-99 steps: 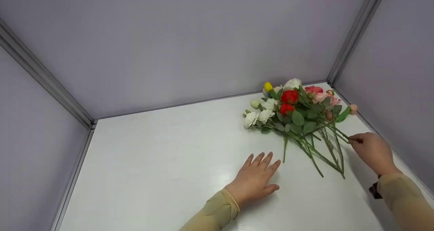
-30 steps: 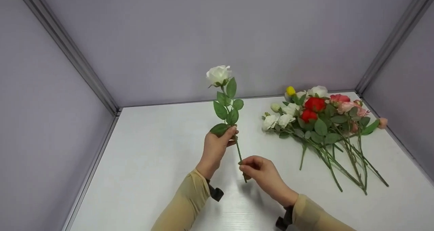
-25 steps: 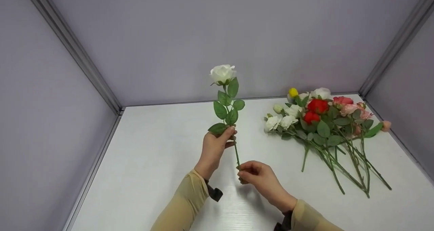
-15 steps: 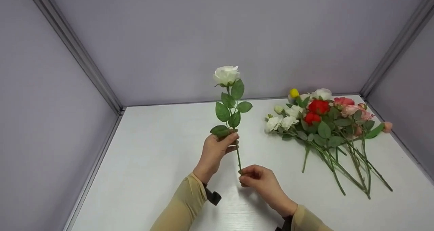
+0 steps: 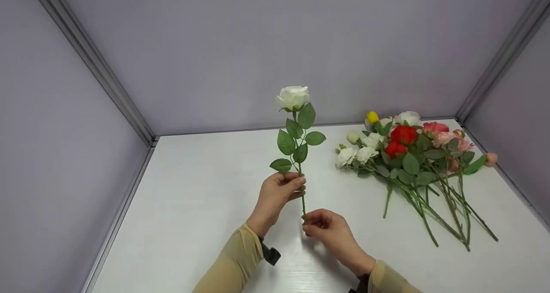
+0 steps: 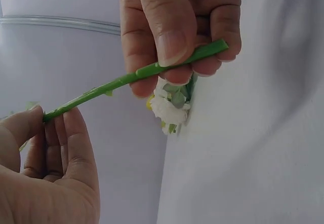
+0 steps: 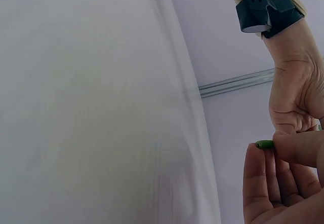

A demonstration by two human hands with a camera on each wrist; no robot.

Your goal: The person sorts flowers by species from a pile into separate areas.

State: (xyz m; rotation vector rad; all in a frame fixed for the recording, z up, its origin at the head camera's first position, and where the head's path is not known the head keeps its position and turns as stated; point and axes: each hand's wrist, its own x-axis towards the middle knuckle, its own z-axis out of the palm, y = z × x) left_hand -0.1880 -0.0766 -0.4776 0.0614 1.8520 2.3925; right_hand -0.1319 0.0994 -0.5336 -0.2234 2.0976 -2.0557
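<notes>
A single white rose [image 5: 293, 98] with a green leafy stem stands nearly upright above the middle of the table. My left hand [image 5: 275, 198] pinches the stem between thumb and fingers just below the lowest leaf. Lower down, my right hand [image 5: 335, 233] pinches the stem near its bottom end. In the left wrist view both hands grip the green stem [image 6: 114, 85], and its cut end pokes out past the right thumb. From the right wrist, only the stem's tip [image 7: 264, 144] shows between thumb and fingers; the bloom is out of that view.
A pile of red, white, pink and yellow flowers [image 5: 404, 134] lies at the right back of the white table [image 5: 193, 198], stems pointing toward the front right. Grey panels [image 5: 258, 48] with metal corner posts wall the table at the back and both sides.
Earlier, the right hand was at the pile and the left lay spread on the table. Now both hold the white rose. Over the last second its bloom has shifted right, and the left hand slid down the stem.
</notes>
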